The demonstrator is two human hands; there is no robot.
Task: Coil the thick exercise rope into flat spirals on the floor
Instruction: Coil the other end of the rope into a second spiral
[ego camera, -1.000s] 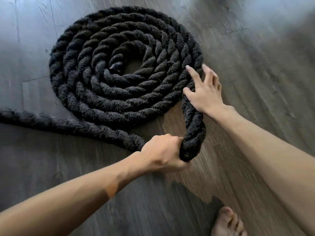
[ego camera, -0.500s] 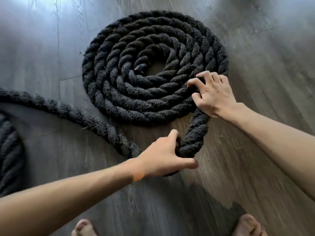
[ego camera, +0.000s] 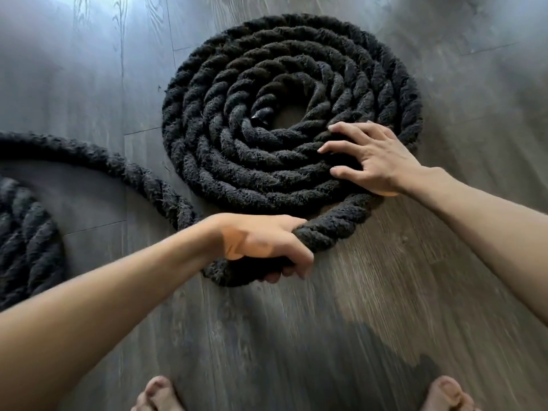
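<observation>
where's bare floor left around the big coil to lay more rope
Bare floor lies right of the big coil and in front, between the left hand and the feet. Left is crowded: the loose rope and a second coil. The right hand presses the coil's near edge.

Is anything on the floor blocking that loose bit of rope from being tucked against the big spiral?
Nothing visible does. The left hand grips the loose rope just below the spiral, with only bare floor in the narrow gap. The right hand rests on the spiral's outer rings.
</observation>
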